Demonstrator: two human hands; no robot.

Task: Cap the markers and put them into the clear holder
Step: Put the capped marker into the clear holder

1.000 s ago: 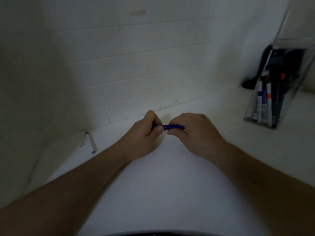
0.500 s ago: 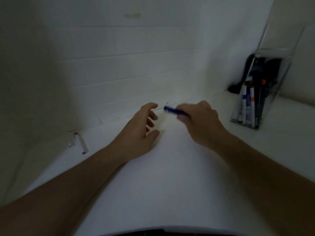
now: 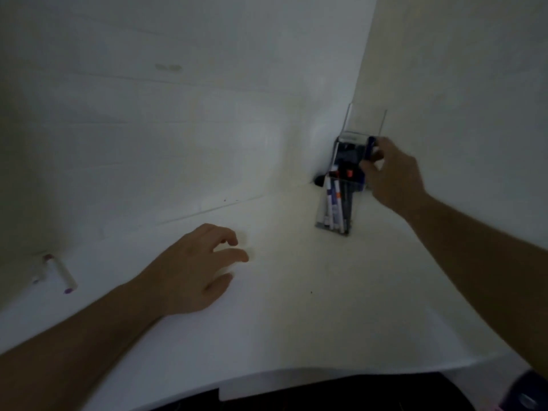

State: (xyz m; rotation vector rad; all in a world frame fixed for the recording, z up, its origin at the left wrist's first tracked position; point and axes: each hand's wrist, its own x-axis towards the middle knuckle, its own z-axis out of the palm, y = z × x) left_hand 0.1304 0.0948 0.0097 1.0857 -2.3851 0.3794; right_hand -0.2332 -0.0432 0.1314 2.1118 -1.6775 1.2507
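Dim, soft focus; motion blur throughout; wide-angle bending at edges

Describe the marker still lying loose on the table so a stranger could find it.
Start at the table's far left edge, by the wall. The white marker lies there, purple at both ends, far from the holder in the right corner.

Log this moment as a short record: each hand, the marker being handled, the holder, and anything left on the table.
right hand: grips the blue marker at the top of the holder
left hand: holds nothing, fingers loosely curled, low over the white table
clear holder: stands by the wall corner, several markers upright inside
purple marker: lies on the table at far left, not in the holder
blue marker cap: blurred, cannot tell if seated
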